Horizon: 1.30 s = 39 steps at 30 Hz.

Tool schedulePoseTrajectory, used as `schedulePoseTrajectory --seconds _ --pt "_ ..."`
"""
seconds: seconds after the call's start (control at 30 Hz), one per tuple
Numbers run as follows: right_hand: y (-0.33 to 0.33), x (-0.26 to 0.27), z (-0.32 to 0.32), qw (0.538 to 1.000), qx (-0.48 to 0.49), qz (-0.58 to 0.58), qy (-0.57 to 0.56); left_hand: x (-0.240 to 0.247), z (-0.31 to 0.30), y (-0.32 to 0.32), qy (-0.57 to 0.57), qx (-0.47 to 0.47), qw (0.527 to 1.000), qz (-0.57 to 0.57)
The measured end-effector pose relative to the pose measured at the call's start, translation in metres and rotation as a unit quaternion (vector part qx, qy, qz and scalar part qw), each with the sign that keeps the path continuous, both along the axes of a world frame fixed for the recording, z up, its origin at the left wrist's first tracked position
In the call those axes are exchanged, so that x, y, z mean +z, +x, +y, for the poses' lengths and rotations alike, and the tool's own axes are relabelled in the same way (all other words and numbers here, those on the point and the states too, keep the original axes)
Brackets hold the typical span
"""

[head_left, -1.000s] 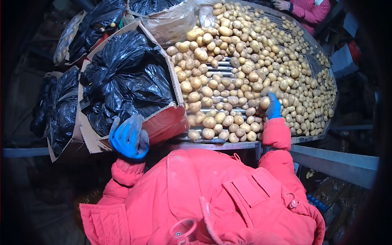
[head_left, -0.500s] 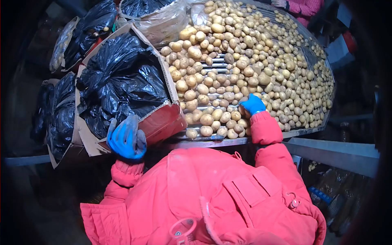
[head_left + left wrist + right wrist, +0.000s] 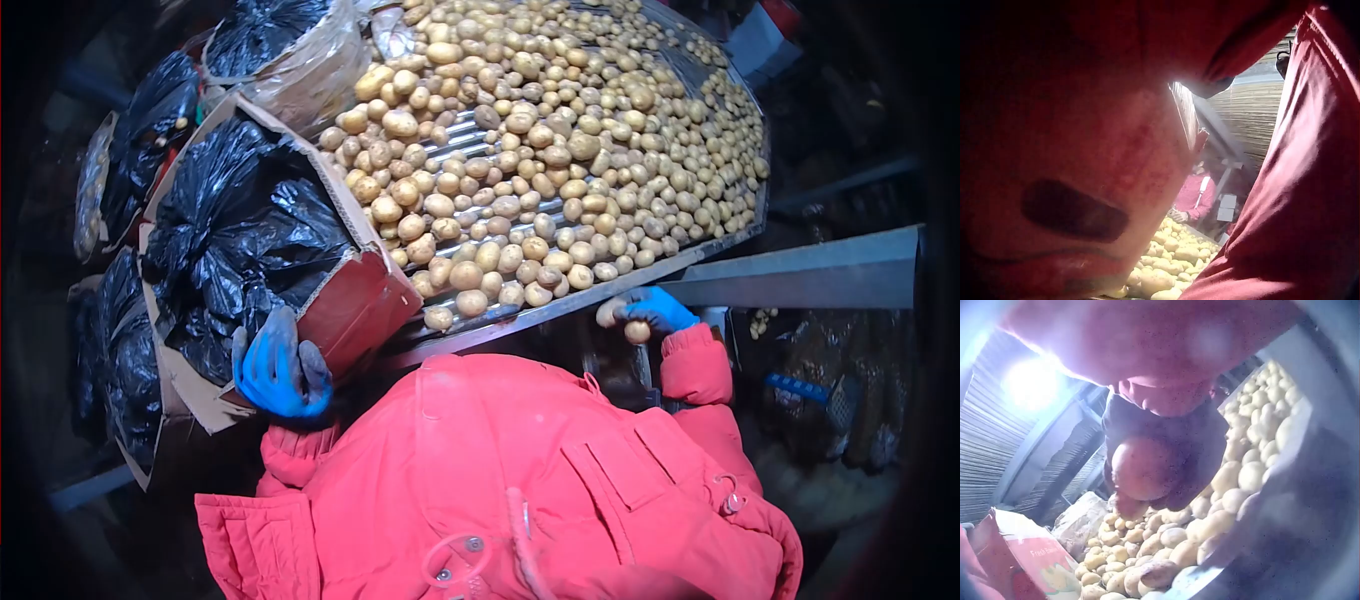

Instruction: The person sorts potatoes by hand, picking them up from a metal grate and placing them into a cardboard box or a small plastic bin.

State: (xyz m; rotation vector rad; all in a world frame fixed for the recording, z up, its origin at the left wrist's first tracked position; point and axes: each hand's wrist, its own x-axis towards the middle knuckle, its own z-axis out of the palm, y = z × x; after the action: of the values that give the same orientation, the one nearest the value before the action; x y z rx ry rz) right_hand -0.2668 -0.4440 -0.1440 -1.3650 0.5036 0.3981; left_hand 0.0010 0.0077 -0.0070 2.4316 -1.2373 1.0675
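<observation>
My right hand (image 3: pixel 655 308), in a blue glove, pinches a potato (image 3: pixel 637 332) beyond the front edge of the sorting table (image 3: pixel 560 306). Up close in the right wrist view, that potato (image 3: pixel 1147 469) sits against the dark glove (image 3: pixel 1200 450). Many loose potatoes (image 3: pixel 520 195) cover the slatted surface. At the near corner of a red cardboard box (image 3: pixel 345 310), my left hand (image 3: pixel 283 368) rests with loosely bent fingers. A black plastic bag (image 3: pixel 250 225) fills this box. The left hand cannot be seen in the left wrist view.
More black bags (image 3: pixel 122 345) and a clear plastic bag (image 3: pixel 300 85) stand left and behind. A metal beam (image 3: pixel 810 272) runs off to the right, with a blue item (image 3: pixel 797 387) below it. Another person in pink (image 3: pixel 1196 192) stands across the potatoes.
My right hand has left the potato pile and moved over the front edge to the right, a potato in its fingers. The head view has turned right; the left hand stays at the box.
</observation>
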Motion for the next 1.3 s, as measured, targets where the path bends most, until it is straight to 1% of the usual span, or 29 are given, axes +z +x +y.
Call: schedulePoseTrajectory --seconds 0.03,0.1,0.17,0.2,0.3,0.33,0.37,0.4,0.43,0.47,0.5,0.53,0.57,0.6,0.63,0.7,0.8,0.9,0.93,1.0,1.03,1.07,1.1,1.13,1.17,1.23,1.3 --pt "-0.031 -0.036 -0.011 0.996 0.013 0.065 -0.053 0.001 -0.001 0.0 -0.001 -0.003 1.0 -0.001" --pt "-0.07 -0.061 -0.012 0.992 0.011 0.103 -0.07 0.002 -0.003 0.001 -0.003 -0.008 1.0 -0.002" --pt "-0.105 -0.098 -0.006 0.964 -0.061 0.216 -0.146 -0.001 -0.002 0.002 -0.005 -0.016 1.0 -0.008" --pt "-0.125 -0.131 -0.008 0.947 -0.135 0.281 -0.083 -0.002 -0.002 0.003 -0.01 -0.02 1.0 -0.011" --pt "-0.112 -0.122 -0.007 0.926 -0.107 0.335 -0.14 0.0 0.0 0.002 -0.004 -0.022 1.0 -0.008" --pt "-0.101 -0.124 -0.006 0.941 -0.072 0.252 -0.216 0.002 0.0 0.001 0.002 -0.021 1.0 -0.004" --pt "-0.093 -0.12 -0.01 0.97 -0.08 0.163 -0.163 0.002 0.0 0.001 0.002 -0.02 1.0 -0.003" --pt "-0.067 -0.088 -0.002 0.987 -0.104 0.1 -0.065 0.002 0.0 0.0 0.002 -0.016 1.0 -0.003" --pt "-0.033 -0.039 0.011 0.985 -0.129 0.115 0.017 0.002 0.0 -0.001 0.003 -0.012 1.0 -0.003" --pt "-0.008 -0.024 0.018 0.989 -0.127 0.055 0.046 0.003 0.0 -0.001 0.002 -0.015 1.0 -0.007" --pt "0.016 -0.026 0.018 0.992 -0.061 -0.035 -0.103 0.003 0.0 -0.002 0.001 -0.015 1.0 -0.005" --pt "0.039 -0.034 0.022 0.976 -0.049 -0.095 -0.189 0.003 -0.001 -0.002 -0.001 -0.015 1.0 -0.004" --pt "0.061 -0.042 0.026 0.948 -0.043 -0.147 -0.281 0.003 -0.002 -0.002 -0.004 -0.015 1.0 -0.002" --pt "0.082 -0.058 0.032 0.931 -0.091 -0.168 -0.311 0.002 -0.001 -0.002 -0.012 -0.018 1.0 -0.009" --pt "0.101 -0.073 0.034 0.929 -0.069 -0.159 -0.328 0.001 -0.001 -0.002 -0.017 -0.016 1.0 -0.009" --pt "0.133 -0.068 0.048 0.861 -0.053 -0.126 -0.49 0.001 -0.002 -0.004 -0.026 -0.01 1.0 -0.01" --pt "0.175 -0.09 0.045 0.806 -0.058 -0.057 -0.586 0.0 -0.004 -0.003 -0.029 -0.003 0.999 -0.014" --pt "0.199 -0.087 0.04 0.816 0.006 0.044 -0.576 -0.002 -0.004 -0.003 -0.036 0.007 0.999 -0.02" --pt "0.201 -0.078 0.037 0.823 0.02 0.041 -0.565 -0.002 -0.004 -0.004 -0.036 0.012 0.999 -0.017" --pt "0.2 -0.096 0.013 0.912 0.001 -0.01 -0.409 -0.001 -0.004 -0.004 -0.038 0.016 0.999 -0.011" --pt "0.197 -0.103 -0.002 0.945 -0.006 -0.033 -0.325 -0.001 -0.004 -0.004 -0.034 0.018 0.999 -0.008" --pt "0.19 -0.107 -0.02 0.973 -0.04 -0.067 -0.219 -0.001 -0.003 -0.004 -0.031 0.021 0.999 -0.005" --pt "0.185 -0.111 -0.027 0.987 -0.072 -0.098 -0.108 -0.001 -0.003 -0.004 -0.027 0.025 0.999 -0.003" --pt "0.177 -0.079 -0.013 0.979 -0.114 -0.125 0.112 -0.002 -0.003 -0.003 -0.031 0.027 0.999 -0.014" --pt "0.177 -0.061 -0.014 0.969 -0.136 -0.064 0.195 -0.002 -0.003 -0.003 -0.029 0.033 0.999 -0.014" --pt "0.186 -0.065 -0.009 0.933 -0.156 -0.113 0.304 -0.002 -0.004 -0.004 -0.025 0.039 0.999 -0.013" --pt "0.214 -0.07 0.009 0.969 -0.182 -0.069 0.154 0.0 -0.004 -0.004 -0.015 0.043 0.999 -0.007"
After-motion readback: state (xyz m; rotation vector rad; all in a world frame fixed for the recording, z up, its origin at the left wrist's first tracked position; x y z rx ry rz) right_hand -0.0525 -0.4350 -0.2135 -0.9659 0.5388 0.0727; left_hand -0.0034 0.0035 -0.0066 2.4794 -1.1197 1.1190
